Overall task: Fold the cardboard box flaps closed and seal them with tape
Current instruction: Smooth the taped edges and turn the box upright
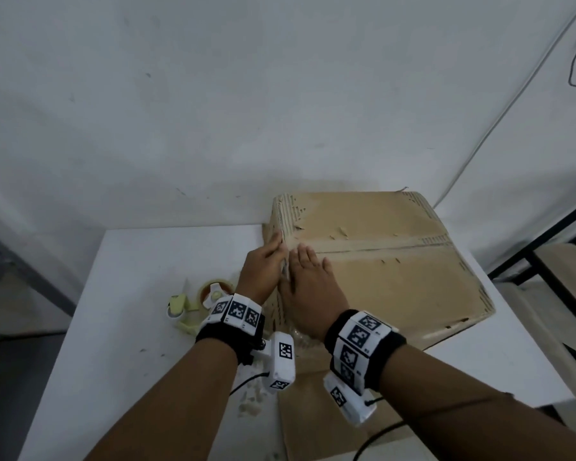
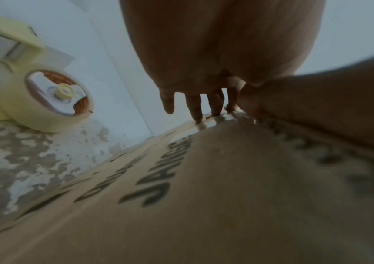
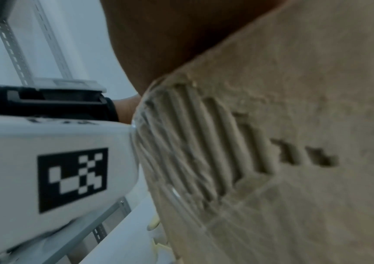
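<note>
A worn brown cardboard box (image 1: 396,281) lies on the white table (image 1: 140,294) with its top flaps folded down and meeting along a seam (image 1: 379,249). My left hand (image 1: 266,257) presses straight fingers against the box's left side at the end of the seam. In the left wrist view its fingertips (image 2: 196,114) touch the printed side of the box (image 2: 204,196). My right hand (image 1: 305,271) lies flat on top of the box by that same edge. A pale yellow tape dispenser (image 1: 210,296) with a tape roll (image 2: 46,100) sits on the table, just left of my left wrist. Neither hand holds anything.
A flat cardboard sheet (image 1: 313,420) lies at the table's front edge under my right wrist. Small pale scraps (image 1: 250,404) are scattered beside it. A dark metal frame (image 1: 546,261) stands to the right of the table, and a white wall is behind it.
</note>
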